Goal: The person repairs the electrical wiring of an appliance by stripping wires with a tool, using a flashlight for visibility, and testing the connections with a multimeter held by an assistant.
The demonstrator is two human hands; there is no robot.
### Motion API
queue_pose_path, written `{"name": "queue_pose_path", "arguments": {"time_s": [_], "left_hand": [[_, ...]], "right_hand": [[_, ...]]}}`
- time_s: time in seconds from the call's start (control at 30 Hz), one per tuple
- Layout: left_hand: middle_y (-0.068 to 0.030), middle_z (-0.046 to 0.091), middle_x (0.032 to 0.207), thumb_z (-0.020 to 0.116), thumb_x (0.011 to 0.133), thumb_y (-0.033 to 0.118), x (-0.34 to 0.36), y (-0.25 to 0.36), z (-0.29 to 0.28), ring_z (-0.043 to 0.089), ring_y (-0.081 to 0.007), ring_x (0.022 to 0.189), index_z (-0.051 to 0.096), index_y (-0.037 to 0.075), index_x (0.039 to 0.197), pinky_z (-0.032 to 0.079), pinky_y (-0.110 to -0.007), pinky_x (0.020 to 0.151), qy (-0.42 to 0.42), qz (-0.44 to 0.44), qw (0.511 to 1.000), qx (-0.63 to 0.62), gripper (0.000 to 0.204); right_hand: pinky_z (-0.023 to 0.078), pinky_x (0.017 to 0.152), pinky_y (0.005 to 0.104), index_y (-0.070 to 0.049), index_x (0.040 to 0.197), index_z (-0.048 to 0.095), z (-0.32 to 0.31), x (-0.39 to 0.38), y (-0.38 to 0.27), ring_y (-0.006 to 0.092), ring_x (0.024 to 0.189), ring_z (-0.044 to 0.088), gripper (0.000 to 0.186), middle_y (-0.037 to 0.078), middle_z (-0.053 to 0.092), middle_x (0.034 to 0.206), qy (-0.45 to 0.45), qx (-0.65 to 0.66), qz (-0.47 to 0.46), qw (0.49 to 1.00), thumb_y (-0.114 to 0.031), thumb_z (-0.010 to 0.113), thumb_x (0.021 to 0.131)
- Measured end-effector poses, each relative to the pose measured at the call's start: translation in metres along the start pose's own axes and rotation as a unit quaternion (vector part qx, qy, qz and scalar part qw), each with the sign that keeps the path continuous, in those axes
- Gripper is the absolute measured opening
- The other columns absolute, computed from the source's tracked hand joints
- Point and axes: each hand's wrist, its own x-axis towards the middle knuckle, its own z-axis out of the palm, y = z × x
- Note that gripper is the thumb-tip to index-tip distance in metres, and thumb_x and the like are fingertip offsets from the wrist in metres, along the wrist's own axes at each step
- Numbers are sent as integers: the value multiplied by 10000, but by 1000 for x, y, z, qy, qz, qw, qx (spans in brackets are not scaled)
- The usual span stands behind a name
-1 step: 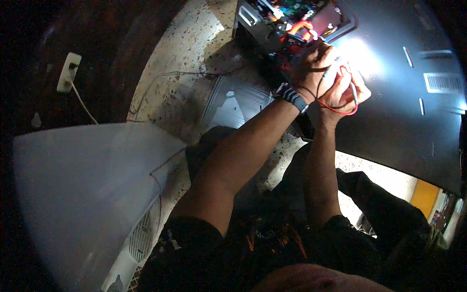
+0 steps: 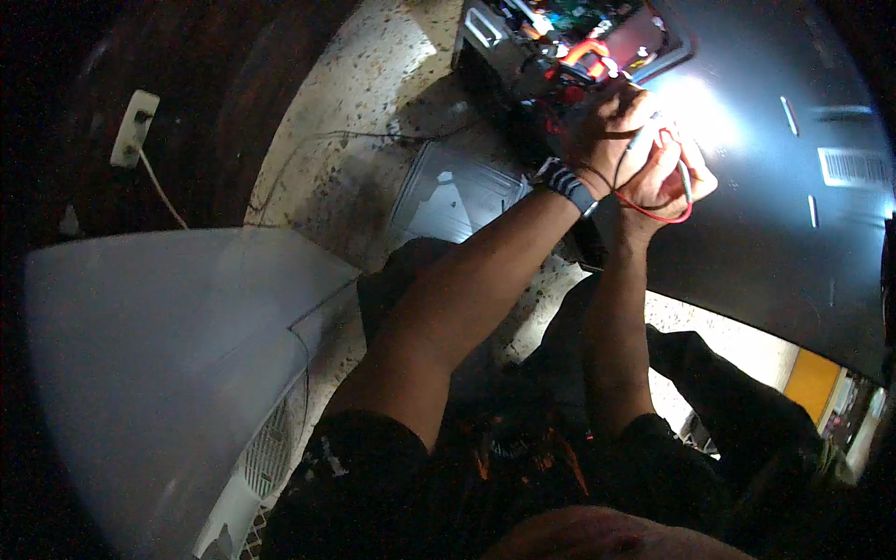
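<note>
The left hand (image 2: pixel 607 131) and the right hand (image 2: pixel 665 177) are together, the left a little farther from the body and the right just beside it, with bent fingers. A black wire (image 2: pixel 620 161) and a red wire (image 2: pixel 668 219) loop close around them, the red one hanging below the right palm; glare hides what lies between the fingertips, so whether either hand is clamped on something cannot be told. The left wrist bears a striped watch (image 2: pixel 567 187). Just beyond the left hand is an open box of electronic parts (image 2: pixel 597 17), with thick orange cables (image 2: pixel 586 49) at its near edge. Under and to the right of the hands spreads a large dark metal panel (image 2: pixel 747 243), brightly lit just past the right fingers, with a pale slotted vent (image 2: pixel 854 168) farther right. To the left of the hands, a flat grey tray (image 2: pixel 411 207) lies on the speckled floor (image 2: pixel 373 65). Well apart, farther left, are a pale board (image 2: pixel 168 327), nearer the body, and a white socket (image 2: pixel 136 126).
</note>
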Motion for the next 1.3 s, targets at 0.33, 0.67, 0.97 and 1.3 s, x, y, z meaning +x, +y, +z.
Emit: {"name": "queue_pose_path", "arguments": {"time_s": [0.33,0.67,0.97,1.3], "left_hand": [[-152,674,1012,671,882,235,7,14,-6,662,-373,920,659,78,1055,535,-470,811,15,-70,997,-36,234],[-142,672,968,669,877,265,6,15,-4,667,-345,916,665,88,1028,536,-454,779,20,-80,997,-7,233],[-111,680,882,651,886,206,15,20,-12,676,-307,904,657,126,987,553,-415,762,20,-37,999,34,129],[-125,648,874,635,882,172,11,14,-1,668,-320,877,599,106,945,542,-424,750,56,-60,997,-9,99]], "right_hand": [[613,871,383,17,1119,400,-2,3,-8,311,1020,694,229,248,595,1152,-31,1,-17,999,-4,597,1004],[629,852,378,32,1084,373,-5,2,-1,315,997,690,251,266,588,1099,-24,22,7,999,-13,606,1002],[643,796,328,37,1087,407,-11,5,2,286,968,719,296,286,635,1089,-18,1,-15,1000,-43,671,977],[632,870,392,55,1099,390,-9,4,-10,324,1028,683,287,284,577,1117,-43,-13,-1,999,-59,635,1003]]}}
